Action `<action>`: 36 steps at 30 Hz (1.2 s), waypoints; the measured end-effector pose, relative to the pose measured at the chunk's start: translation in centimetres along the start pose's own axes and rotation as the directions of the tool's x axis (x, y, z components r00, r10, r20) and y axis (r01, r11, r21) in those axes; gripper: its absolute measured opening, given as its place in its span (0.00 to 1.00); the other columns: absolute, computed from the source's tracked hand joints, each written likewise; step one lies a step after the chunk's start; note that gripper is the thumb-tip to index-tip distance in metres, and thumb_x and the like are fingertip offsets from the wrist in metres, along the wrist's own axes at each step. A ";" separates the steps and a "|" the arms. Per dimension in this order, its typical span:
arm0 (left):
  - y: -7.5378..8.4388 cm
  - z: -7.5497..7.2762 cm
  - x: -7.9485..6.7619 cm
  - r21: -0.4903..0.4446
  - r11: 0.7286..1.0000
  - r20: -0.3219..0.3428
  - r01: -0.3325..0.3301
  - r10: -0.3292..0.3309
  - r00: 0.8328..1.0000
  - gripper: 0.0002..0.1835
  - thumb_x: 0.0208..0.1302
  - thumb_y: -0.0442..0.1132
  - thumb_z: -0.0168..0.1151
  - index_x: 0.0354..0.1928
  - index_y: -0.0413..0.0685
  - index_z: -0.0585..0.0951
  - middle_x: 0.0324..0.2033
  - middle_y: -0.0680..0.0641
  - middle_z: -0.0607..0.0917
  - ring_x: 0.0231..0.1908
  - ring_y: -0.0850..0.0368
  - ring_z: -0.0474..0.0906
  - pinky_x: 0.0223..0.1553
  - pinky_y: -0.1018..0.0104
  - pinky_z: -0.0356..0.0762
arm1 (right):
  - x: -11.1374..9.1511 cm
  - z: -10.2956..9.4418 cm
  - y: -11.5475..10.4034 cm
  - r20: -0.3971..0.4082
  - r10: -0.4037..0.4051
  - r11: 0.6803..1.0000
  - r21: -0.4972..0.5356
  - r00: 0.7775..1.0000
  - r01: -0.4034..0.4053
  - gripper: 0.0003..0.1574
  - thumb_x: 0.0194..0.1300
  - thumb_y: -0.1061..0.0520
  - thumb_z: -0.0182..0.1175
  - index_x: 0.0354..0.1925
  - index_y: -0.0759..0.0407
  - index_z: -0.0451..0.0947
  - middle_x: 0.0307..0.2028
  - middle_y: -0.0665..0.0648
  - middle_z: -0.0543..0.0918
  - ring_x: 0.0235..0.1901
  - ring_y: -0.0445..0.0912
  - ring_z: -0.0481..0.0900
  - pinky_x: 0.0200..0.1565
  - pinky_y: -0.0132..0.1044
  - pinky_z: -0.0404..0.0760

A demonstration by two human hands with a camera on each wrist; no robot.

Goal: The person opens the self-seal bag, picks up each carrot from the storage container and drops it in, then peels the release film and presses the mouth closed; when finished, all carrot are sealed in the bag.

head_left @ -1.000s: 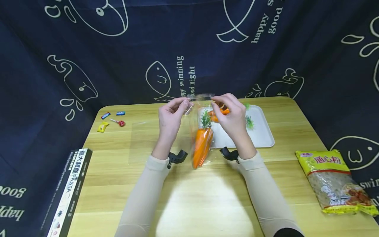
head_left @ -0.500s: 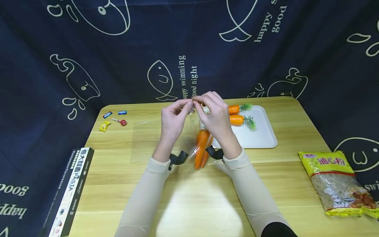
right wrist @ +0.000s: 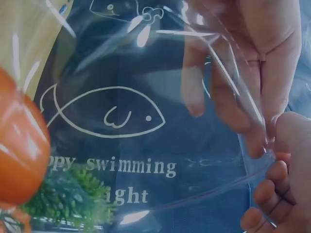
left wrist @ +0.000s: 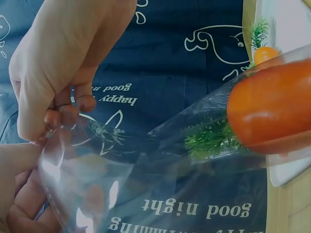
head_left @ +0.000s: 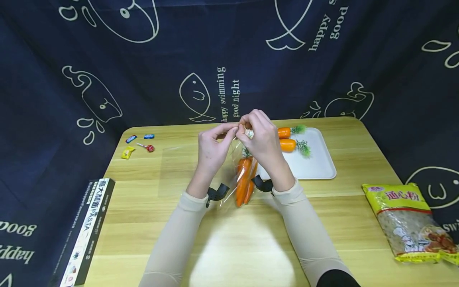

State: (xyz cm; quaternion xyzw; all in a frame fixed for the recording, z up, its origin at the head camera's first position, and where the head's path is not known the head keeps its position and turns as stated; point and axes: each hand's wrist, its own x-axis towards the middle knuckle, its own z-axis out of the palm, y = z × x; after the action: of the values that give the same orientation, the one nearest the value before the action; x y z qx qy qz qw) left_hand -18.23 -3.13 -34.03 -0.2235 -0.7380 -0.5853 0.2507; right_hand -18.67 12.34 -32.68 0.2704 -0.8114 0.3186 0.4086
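A clear plastic zip bag (right wrist: 204, 167) hangs upright between both hands. Inside it are orange carrots (head_left: 244, 175) with green tops, at least two side by side, tips downward. My left hand (head_left: 213, 149) pinches the bag's upper edge between thumb and fingertips. My right hand (head_left: 261, 137) pinches that same edge right beside it, the fingertips of both hands meeting. In the left wrist view one carrot (left wrist: 272, 107) shows large through the film. A coloured seal line (right wrist: 223, 193) runs toward the pinched corner in the right wrist view.
Behind the right hand, a white tray (head_left: 315, 169) bears two more carrots (head_left: 288, 145). A clear flat sheet (head_left: 175, 171) lies left. Candies (head_left: 127, 152) and a lollipop (head_left: 150, 148) lie back left, a pasta box (head_left: 87, 227) front left, a yellow pasta bag (head_left: 408, 223) right.
The right hand has moved left from the bag's far corner to meet the left hand. The bag's top, spread between the hands earlier, is now gathered. The left hand has shifted slightly right.
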 end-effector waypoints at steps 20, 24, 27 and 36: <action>0.2 -1.5 0.1 -0.196 0.964 -0.077 0.179 -0.197 0.977 0.09 0.66 0.37 0.66 0.42 0.38 0.86 0.36 0.39 0.89 0.37 0.54 0.88 0.41 0.60 0.88 | -0.1 -1.7 3.7 0.047 0.645 0.485 0.746 0.762 -0.456 0.10 0.65 0.68 0.57 0.31 0.55 0.77 0.24 0.50 0.76 0.24 0.44 0.68 0.27 0.30 0.68; 0.5 -2.2 0.3 -0.297 0.937 -0.118 0.186 -0.229 0.966 0.10 0.69 0.39 0.63 0.44 0.38 0.83 0.37 0.37 0.88 0.38 0.52 0.89 0.38 0.53 0.88 | -0.2 -3.6 5.4 0.039 0.701 0.378 0.827 0.712 -0.417 0.07 0.68 0.68 0.56 0.31 0.62 0.75 0.22 0.55 0.71 0.24 0.48 0.66 0.27 0.34 0.68; 0.8 -2.8 0.4 -0.336 0.930 -0.162 0.152 -0.216 0.963 0.11 0.70 0.40 0.62 0.44 0.39 0.81 0.35 0.39 0.86 0.36 0.49 0.89 0.35 0.49 0.88 | -0.5 -5.4 6.8 0.017 0.740 0.310 0.879 0.672 -0.363 0.07 0.69 0.69 0.55 0.31 0.65 0.74 0.22 0.57 0.69 0.24 0.49 0.64 0.26 0.35 0.65; 1.2 -4.9 0.8 -0.346 0.933 -0.244 0.101 -0.194 0.950 0.11 0.70 0.39 0.62 0.45 0.37 0.81 0.33 0.40 0.84 0.33 0.44 0.89 0.32 0.55 0.88 | -2.1 -10.2 10.7 -0.046 0.840 0.244 0.922 0.540 -0.300 0.05 0.67 0.69 0.56 0.31 0.67 0.74 0.23 0.58 0.70 0.23 0.48 0.67 0.24 0.34 0.67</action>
State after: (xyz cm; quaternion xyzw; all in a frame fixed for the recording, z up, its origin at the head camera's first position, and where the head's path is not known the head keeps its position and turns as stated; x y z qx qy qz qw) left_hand -17.62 -7.61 -31.71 -0.1226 -0.6026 -0.7429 0.2644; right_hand -20.03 27.19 -32.92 -0.0101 -0.4346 0.8567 0.2777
